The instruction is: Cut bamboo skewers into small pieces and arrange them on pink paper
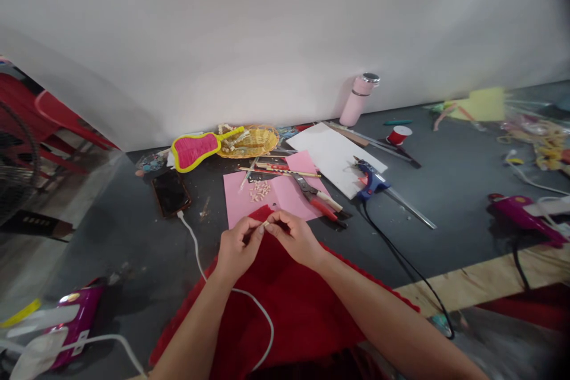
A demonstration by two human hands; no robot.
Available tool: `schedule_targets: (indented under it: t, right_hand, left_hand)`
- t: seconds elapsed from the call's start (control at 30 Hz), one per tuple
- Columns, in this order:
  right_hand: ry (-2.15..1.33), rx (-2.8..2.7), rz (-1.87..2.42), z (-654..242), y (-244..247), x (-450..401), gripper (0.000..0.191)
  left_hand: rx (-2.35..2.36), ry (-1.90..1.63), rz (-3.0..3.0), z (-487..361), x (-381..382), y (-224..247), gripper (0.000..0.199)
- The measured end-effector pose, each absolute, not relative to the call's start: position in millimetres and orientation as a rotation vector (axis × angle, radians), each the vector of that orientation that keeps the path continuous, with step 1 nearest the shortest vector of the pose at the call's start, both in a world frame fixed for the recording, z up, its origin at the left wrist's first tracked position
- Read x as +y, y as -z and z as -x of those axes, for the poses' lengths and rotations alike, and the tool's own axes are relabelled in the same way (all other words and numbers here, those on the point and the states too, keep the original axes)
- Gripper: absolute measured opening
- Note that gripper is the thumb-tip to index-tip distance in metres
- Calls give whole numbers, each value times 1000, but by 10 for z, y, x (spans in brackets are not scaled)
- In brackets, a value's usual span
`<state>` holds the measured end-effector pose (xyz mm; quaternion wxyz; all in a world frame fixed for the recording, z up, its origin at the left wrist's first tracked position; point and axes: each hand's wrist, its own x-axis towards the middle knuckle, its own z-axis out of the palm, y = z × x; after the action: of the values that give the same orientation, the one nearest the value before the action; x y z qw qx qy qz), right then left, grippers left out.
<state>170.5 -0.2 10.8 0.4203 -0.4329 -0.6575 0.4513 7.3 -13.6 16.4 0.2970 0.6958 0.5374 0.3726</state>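
My left hand (241,247) and my right hand (294,238) meet over a red cloth (294,303). Between their fingertips they pinch a small pale piece (266,224), too small to name for sure. It resembles the short pale pieces (259,191) heaped on the pink paper (236,190) just beyond. Both hands have curled fingers, thumbs pressed to the piece. On the right part of the paper lie pliers (307,189) with red handles. Several thin sticks (280,171) lie across its far edge.
A glue gun (371,183) rests by a white board (329,151), its black cord trailing right. A pink bottle (358,98) and a red thread spool (399,135) stand behind. Left are a phone (171,194) with a white cable, a pink-yellow paddle shape (196,151) and a wicker basket (262,141).
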Motion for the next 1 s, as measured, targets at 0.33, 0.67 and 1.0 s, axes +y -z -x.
schedule_targets:
  t: [0.33, 0.67, 1.0]
  right_hand:
    - [-1128, -1636, 1064, -1688, -73, 13, 14]
    - [-1101, -1666, 1079, -1679, -78, -9, 15]
    - [-1207, -1582, 1030, -1675, -92, -2, 18]
  left_hand:
    - [1416, -987, -1833, -72, -130, -147, 17]
    - [1433, -981, -1836, -81, -138, -155, 17]
    - [1430, -977, -1820, -80, -144, -167, 18]
